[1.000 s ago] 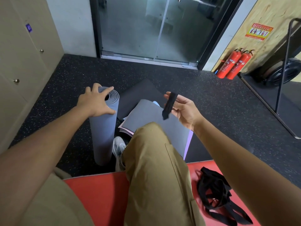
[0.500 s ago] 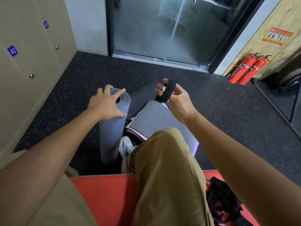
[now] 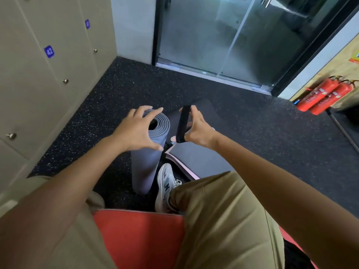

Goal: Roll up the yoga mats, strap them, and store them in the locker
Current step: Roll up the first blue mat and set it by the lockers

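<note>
**Rolled mat held upright, strap in the other hand**

The rolled mat [image 3: 148, 152] stands on end on the floor [image 3: 252, 133], just left of the person's white shoe [image 3: 166, 188]. It is a smooth, matte grey-lilac cylinder, and its top shows the tight spiral of its layers around a dark hollow core. The left hand [image 3: 136, 131] grasps the top of the roll, fingers curled over the far rim and the thumb pressed on the near side.

The right hand [image 3: 198, 129] is just beside the roll, apart from it, and pinches a black strap [image 3: 182, 124], a flat woven band that hangs as a narrow loop in front of the palm.

Behind the shoe lie flat mats [image 3: 194, 158] in a stack: a dark grey matte top sheet with a thin pink edge beneath, and a darker sheet farther back. The floor is black rubber flecked with pale specks. The person sits on a red padded seat [image 3: 139, 235] with a smooth surface, in khaki trousers.

At the left stand beige lockers [image 3: 38, 84] with small round metal knobs; blue tags on two doors read "42" [image 3: 49, 51] and "41" [image 3: 87, 24]. The shoe carries an "N" on its side. Two red fire extinguishers [image 3: 326, 95] lean at the right wall, their label text too small to read. A glass door [image 3: 233, 35] with a dark frame stands ahead.
</note>
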A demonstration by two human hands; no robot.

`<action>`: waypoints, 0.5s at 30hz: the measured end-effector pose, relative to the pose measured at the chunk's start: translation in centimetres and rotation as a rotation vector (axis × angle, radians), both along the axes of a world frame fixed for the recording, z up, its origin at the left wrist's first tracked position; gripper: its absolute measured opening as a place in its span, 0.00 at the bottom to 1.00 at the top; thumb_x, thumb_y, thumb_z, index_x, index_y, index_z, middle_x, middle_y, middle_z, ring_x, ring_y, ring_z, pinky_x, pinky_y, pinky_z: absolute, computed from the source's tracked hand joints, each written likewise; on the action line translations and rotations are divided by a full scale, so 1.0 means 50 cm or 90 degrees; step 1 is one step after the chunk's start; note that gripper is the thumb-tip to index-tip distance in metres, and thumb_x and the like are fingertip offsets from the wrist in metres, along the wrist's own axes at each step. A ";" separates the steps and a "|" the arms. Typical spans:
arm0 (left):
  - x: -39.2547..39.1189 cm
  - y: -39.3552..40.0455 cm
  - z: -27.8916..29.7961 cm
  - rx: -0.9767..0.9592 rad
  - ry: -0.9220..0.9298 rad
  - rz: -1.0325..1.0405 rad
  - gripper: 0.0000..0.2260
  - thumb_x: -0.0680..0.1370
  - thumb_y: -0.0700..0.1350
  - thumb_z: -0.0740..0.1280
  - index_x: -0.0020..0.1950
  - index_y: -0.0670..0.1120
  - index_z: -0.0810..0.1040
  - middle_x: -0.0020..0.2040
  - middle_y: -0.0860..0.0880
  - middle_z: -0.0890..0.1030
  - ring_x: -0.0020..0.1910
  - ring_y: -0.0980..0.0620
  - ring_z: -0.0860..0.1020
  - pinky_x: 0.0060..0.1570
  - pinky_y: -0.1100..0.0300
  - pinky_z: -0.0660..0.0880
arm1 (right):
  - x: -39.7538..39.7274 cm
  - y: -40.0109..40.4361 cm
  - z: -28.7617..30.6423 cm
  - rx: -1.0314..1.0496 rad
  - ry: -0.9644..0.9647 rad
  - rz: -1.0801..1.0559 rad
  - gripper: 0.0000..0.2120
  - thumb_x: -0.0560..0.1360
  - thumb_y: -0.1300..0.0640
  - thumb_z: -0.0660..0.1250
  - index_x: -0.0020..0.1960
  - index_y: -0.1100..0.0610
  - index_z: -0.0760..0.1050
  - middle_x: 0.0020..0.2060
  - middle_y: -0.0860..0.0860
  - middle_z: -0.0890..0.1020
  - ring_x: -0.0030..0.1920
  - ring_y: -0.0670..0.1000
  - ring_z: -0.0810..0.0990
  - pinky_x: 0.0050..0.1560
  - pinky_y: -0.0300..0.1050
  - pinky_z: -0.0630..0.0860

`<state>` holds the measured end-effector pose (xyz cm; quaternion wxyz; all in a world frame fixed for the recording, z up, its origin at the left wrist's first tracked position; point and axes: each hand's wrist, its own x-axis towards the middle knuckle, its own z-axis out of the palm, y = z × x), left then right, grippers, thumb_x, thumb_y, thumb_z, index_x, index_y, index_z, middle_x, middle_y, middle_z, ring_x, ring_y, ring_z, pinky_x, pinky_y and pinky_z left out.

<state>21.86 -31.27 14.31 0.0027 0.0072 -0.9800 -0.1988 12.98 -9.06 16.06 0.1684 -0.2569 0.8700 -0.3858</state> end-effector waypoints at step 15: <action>0.028 -0.108 -0.062 0.568 0.011 -0.071 0.65 0.58 0.55 0.87 0.83 0.65 0.47 0.83 0.57 0.55 0.79 0.65 0.56 0.80 0.53 0.55 | -0.023 -0.166 0.022 0.148 0.153 0.312 0.48 0.56 0.45 0.87 0.65 0.56 0.62 0.59 0.54 0.75 0.59 0.53 0.75 0.59 0.45 0.74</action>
